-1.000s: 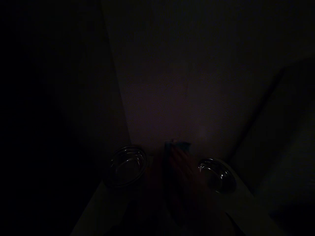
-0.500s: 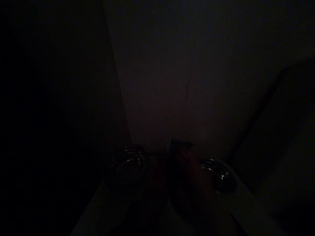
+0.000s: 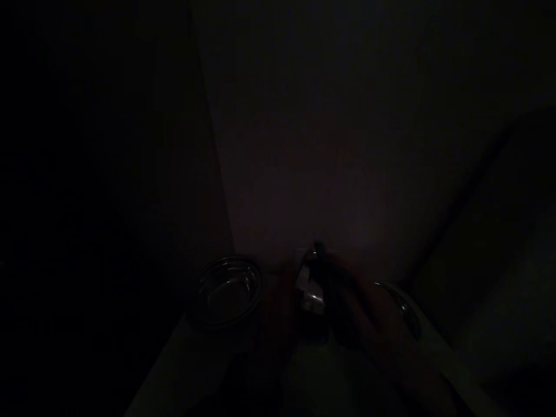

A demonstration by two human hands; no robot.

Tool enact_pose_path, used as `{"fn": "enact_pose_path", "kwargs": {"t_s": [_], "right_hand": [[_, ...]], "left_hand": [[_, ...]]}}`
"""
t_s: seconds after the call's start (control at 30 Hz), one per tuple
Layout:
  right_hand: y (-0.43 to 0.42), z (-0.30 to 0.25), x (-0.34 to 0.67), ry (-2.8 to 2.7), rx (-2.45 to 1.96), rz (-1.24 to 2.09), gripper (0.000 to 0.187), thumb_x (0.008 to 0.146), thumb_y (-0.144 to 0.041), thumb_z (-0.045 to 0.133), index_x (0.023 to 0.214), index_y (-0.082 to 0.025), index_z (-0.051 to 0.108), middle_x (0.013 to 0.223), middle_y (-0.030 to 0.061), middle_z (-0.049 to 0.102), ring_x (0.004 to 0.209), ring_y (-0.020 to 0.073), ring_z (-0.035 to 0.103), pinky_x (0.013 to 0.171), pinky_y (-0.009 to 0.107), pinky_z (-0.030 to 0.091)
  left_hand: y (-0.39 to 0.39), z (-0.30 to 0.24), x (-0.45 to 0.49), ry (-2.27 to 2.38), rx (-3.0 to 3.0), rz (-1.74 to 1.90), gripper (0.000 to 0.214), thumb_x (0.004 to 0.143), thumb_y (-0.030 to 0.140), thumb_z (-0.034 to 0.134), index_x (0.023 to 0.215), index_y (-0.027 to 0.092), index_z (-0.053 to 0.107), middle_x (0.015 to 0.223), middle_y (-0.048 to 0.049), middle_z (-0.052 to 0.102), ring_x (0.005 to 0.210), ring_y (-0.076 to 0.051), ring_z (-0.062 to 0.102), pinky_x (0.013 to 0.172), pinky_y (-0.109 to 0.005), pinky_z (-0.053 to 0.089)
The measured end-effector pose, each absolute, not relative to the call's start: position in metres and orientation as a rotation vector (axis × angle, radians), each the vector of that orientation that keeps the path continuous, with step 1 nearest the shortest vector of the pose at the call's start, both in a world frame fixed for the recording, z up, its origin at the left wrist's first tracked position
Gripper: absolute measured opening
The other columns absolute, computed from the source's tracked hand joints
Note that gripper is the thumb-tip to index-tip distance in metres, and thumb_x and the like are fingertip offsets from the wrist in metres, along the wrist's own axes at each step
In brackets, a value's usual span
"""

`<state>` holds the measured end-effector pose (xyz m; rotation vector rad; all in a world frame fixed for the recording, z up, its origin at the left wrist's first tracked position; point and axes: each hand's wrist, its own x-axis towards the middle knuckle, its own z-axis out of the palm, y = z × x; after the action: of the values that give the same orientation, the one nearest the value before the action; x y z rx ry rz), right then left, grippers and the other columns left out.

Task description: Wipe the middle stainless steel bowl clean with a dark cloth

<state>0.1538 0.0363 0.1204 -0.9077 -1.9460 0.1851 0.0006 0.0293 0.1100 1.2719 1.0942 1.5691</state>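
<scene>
The view is very dark. Between my hands stands a small dark object with a pale, glossy part (image 3: 313, 296); its kind cannot be made out. My left hand (image 3: 278, 313) is a dim shape close against its left side, the fingers lost in shadow. From the right, my right hand (image 3: 369, 298) reaches in with its fingers closed around a dark, bluish-black thing (image 3: 324, 263), just above and beside the glossy part. Whether the two things touch I cannot tell.
A shiny metal bowl (image 3: 228, 292) sits left of my hands on a pale tabletop (image 3: 174, 370). Another shiny bowl (image 3: 406, 310) stands to the right, partly behind my right forearm. A wall (image 3: 282, 174) rises behind the table.
My right hand has shifted right and turned, bringing the pale, glossy part into view. It now covers more of the right bowl. The left hand has barely moved.
</scene>
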Motion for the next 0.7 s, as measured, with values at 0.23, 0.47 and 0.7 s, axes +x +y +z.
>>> {"fn": "enact_pose_path", "kwargs": {"t_s": [0.23, 0.47, 0.7], "right_hand": [[0.041, 0.112, 0.167, -2.045, -0.901, -0.402, 0.055, 0.09, -0.011, 0.042, 0.142, -0.029, 0.039, 0.132, 0.0105, 0.056, 0.117, 0.0301, 0.055, 0.09, 0.05, 0.051], [0.025, 0.109, 0.137, -2.211, -0.845, -0.106, 0.066, 0.089, -0.015, 0.043, 0.15, -0.017, 0.017, 0.149, 0.011, 0.035, 0.132, 0.0283, 0.038, 0.097, 0.046, 0.049], [0.036, 0.113, 0.149, -2.124, -0.759, 0.109, 0.046, 0.094, -0.02, 0.043, 0.139, -0.033, 0.041, 0.142, 0.0005, 0.046, 0.131, 0.0229, 0.041, 0.1, 0.044, 0.047]], "left_hand": [[0.025, 0.114, -0.002, 1.131, 1.195, 1.588, 0.042, 0.092, 0.048, 0.04, 0.103, 0.017, 0.066, 0.098, -0.0069, 0.072, 0.09, -0.019, 0.067, 0.079, -0.031, 0.053], [0.022, 0.119, -0.004, 1.113, 1.136, 1.662, 0.031, 0.089, 0.037, 0.052, 0.11, 0.015, 0.059, 0.111, -0.0062, 0.062, 0.094, -0.019, 0.062, 0.079, -0.038, 0.054], [0.029, 0.112, 0.004, 1.029, 1.054, 1.711, 0.037, 0.09, 0.045, 0.047, 0.099, 0.014, 0.065, 0.098, -0.0073, 0.07, 0.087, -0.018, 0.065, 0.08, -0.034, 0.053]]}}
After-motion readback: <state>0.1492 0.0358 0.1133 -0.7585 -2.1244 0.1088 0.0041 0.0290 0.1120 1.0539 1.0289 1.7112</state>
